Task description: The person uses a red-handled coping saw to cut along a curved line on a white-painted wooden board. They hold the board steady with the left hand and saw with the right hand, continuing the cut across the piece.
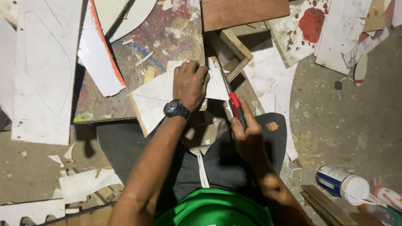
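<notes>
My left hand (190,83), with a black watch on its wrist, presses flat on a white board piece (157,98) that lies on the floor in front of my knees. My right hand (247,134) grips a utility knife with a red and black handle (235,106). Its blade runs up along the right edge of the white piece, close beside my left fingers. My dark trousers and green shirt fill the bottom middle.
Large white cut-out sheets (42,71) lie at left, a brown board (243,12) at top, a small wooden frame (234,52) behind the knife. A paint-splashed sheet (305,29) sits top right. A white bottle (343,184) and wooden strips rest at bottom right. Scraps litter the concrete floor.
</notes>
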